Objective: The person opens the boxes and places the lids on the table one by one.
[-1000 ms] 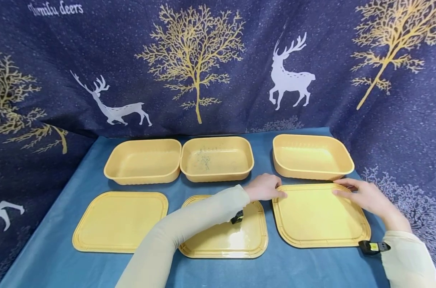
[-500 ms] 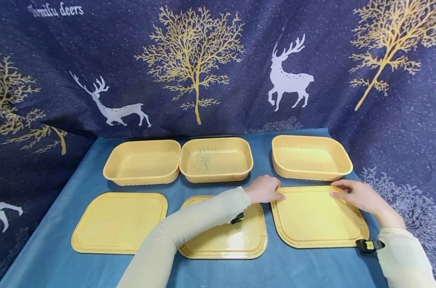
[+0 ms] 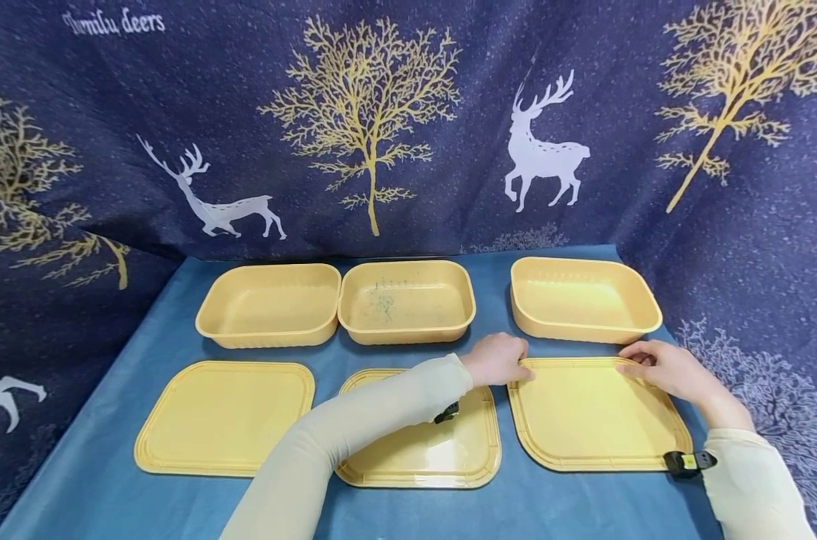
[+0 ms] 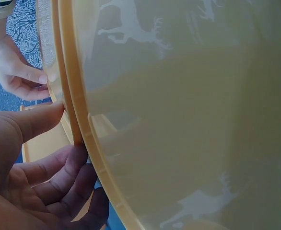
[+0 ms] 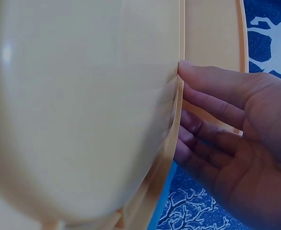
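A yellow plastic lid (image 3: 600, 416) lies at the right of the front row. My left hand (image 3: 497, 360) pinches its far left corner; in the left wrist view the thumb is on one face of the rim and the fingertips are at the other. At the far right corner, my right hand (image 3: 674, 371) grips the same lid between thumb and fingers, as the right wrist view also shows. Behind it stands a yellow rectangular container (image 3: 587, 300), with the lid's far edge just in front of it. A second lid (image 3: 442, 450) lies partly hidden under my left forearm.
A third yellow lid (image 3: 226, 416) lies at the left. Two more containers, the left one (image 3: 269, 300) and the middle one (image 3: 408, 304) with dark specks inside, stand side by side at the back. A blue cloth (image 3: 394, 517) covers the table, and a deer-patterned curtain (image 3: 408, 112) hangs behind.
The right lid has shifted slightly toward me, away from the container behind it, with both hands staying on its corners. The head view has tilted a little.
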`<state>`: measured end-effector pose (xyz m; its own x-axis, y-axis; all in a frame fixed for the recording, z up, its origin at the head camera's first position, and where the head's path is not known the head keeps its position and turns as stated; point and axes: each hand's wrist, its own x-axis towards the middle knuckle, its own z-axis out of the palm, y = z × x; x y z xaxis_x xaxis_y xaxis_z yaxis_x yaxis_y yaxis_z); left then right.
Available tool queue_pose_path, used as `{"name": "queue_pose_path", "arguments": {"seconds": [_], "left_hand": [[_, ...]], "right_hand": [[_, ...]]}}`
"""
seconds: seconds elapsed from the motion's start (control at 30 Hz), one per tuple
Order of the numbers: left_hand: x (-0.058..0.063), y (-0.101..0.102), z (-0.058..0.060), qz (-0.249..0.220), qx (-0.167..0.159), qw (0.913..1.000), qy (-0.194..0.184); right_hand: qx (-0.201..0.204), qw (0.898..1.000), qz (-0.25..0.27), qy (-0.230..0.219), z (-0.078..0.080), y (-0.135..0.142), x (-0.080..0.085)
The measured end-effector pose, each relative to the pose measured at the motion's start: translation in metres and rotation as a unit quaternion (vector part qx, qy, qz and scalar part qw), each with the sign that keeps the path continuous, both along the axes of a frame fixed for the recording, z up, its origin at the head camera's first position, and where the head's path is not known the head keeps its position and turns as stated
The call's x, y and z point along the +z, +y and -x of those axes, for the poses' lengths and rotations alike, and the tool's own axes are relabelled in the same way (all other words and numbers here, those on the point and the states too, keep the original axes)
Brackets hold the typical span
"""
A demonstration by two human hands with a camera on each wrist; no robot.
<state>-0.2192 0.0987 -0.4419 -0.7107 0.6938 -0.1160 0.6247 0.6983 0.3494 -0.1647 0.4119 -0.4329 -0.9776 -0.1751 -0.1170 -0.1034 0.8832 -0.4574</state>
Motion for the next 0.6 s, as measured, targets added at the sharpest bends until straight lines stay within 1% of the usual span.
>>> {"name": "queue_pose_path", "arguments": {"seconds": [0.3,0.5,0.6], "left_hand": [[0.0006,0.0029,-0.0020,0.000,-0.004,1.0000,0.008],[0.0014,0.0000,-0.0007,0.005,-0.016,0.9998,0.014],[0.0022,-0.0012,0.0003,0.008,-0.023,0.9997,0.010]], "right_hand": [[-0.004,1.000,-0.001,-0.002,-0.0022,0.0003,0.0011],[-0.001,1.000,0.004,-0.009,0.0002,0.0014,-0.0015],[0.000,1.000,0.004,-0.008,0.0001,0.0011,-0.0017]]}}
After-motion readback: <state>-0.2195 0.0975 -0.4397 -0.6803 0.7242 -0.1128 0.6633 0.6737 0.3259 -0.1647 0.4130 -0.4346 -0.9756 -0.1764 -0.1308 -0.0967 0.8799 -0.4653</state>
